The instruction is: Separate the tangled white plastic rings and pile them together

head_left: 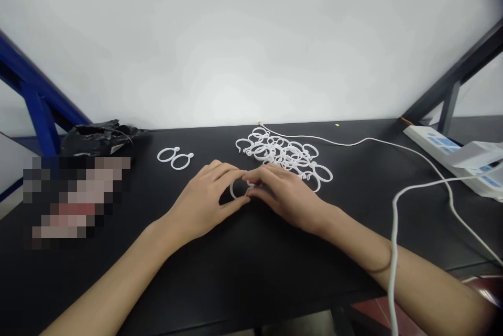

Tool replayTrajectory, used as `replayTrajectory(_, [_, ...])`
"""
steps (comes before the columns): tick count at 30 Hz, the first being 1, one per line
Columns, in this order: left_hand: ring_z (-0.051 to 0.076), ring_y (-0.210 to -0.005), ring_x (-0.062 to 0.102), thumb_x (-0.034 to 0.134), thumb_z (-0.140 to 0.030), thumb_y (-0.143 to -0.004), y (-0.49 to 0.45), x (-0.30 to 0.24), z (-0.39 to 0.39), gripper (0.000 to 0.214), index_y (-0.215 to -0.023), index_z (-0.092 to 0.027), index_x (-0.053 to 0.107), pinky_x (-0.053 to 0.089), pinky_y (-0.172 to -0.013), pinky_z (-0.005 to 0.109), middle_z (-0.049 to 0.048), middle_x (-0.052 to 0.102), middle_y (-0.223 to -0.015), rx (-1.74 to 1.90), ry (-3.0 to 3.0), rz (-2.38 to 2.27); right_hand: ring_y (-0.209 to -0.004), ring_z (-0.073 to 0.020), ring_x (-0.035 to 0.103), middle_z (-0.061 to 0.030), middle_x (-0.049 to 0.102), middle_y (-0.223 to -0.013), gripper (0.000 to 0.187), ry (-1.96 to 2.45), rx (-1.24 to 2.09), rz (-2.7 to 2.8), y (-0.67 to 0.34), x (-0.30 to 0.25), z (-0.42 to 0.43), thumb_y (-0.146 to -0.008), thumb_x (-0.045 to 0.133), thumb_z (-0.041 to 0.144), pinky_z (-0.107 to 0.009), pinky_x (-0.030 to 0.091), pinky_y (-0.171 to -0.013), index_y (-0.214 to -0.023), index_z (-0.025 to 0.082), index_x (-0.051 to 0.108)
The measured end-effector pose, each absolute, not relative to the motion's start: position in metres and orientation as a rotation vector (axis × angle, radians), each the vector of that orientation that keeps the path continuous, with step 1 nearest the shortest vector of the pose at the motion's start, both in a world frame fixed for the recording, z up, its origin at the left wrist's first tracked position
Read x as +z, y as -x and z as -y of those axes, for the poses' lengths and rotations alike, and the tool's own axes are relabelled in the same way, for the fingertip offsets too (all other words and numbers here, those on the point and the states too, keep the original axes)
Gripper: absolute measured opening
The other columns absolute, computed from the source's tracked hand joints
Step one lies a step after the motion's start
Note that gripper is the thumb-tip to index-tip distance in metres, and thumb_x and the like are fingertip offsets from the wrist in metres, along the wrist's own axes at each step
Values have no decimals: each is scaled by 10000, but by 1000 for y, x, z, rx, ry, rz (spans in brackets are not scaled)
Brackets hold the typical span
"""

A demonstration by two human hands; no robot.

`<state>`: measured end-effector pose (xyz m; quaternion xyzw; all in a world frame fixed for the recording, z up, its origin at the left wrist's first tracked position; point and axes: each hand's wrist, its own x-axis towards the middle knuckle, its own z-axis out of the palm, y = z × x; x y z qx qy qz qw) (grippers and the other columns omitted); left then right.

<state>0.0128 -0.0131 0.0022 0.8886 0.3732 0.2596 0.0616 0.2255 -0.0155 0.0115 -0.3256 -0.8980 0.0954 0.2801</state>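
Note:
Both hands meet over the middle of the black table (pixel 236 262), on one white plastic curtain ring (pixel 232 190). My left hand (pixel 202 197) curves around the ring's left side, thumb and fingertips closed at its edge. From the right, my right hand (pixel 293 194) pinches the same ring near its small eyelet; its fingers partly cover that spot. Just beyond the right hand lies a loose pile of white curtain rings (pixel 275 150), each with a small loop. Two more rings, a left one (pixel 166 155) and a right one (pixel 181 162), lie beyond my left hand.
A white power strip (pixel 432 142) lies at the right, and a white cable (pixel 394 236) hangs across my right forearm. Black crumpled plastic (pixel 98 137) is at the back left. Blue frame bars (pixel 39 110) and a white wall (pixel 236 37) bound the table.

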Motion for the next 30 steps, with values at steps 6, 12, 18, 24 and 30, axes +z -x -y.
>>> replayTrajectory(6, [213,-987,564,616,-361,-907,-12,3,13,282,-1126,-188,583,483,-850,375,54,654,-1102,855,-2686,-1115,-824,-145,644,-26,686,-882,35,855,415,2226,-225,13,16,-926,583,164,-259,511,-737,-936,194,599])
replayTrajectory(12, [214,-949,557,630,-392,-898,-10,-1,13,300,-1102,-174,604,471,-857,373,59,670,-1050,827,-2754,-1036,-785,-113,673,8,714,-849,87,843,607,2236,-229,16,12,-916,586,128,-224,506,-734,-900,196,636])
replayTrajectory(18, [217,-991,537,590,-380,-924,-10,1,9,276,-1127,-193,594,462,-875,363,52,642,-1105,732,-2730,-1125,-850,-139,658,-4,722,-927,66,931,518,2243,-227,9,8,-923,606,211,-264,527,-784,-969,213,654])
replayTrajectory(24, [297,-1053,537,518,-375,-948,8,-7,-10,373,-1233,-145,589,444,-920,441,111,624,-1136,549,-2671,-1730,-1152,-306,535,-167,632,-1210,363,1197,-148,2345,-227,1,-11,-896,639,314,-487,462,-1000,-1202,122,602])
replayTrajectory(30, [370,-1106,521,466,-420,-956,31,-9,-22,444,-1238,-115,622,453,-897,479,160,621,-1174,304,-2574,-2110,-1318,-329,427,-135,662,-1198,236,1173,-369,2432,-232,-9,-26,-954,532,266,-515,378,-1107,-1090,129,668])
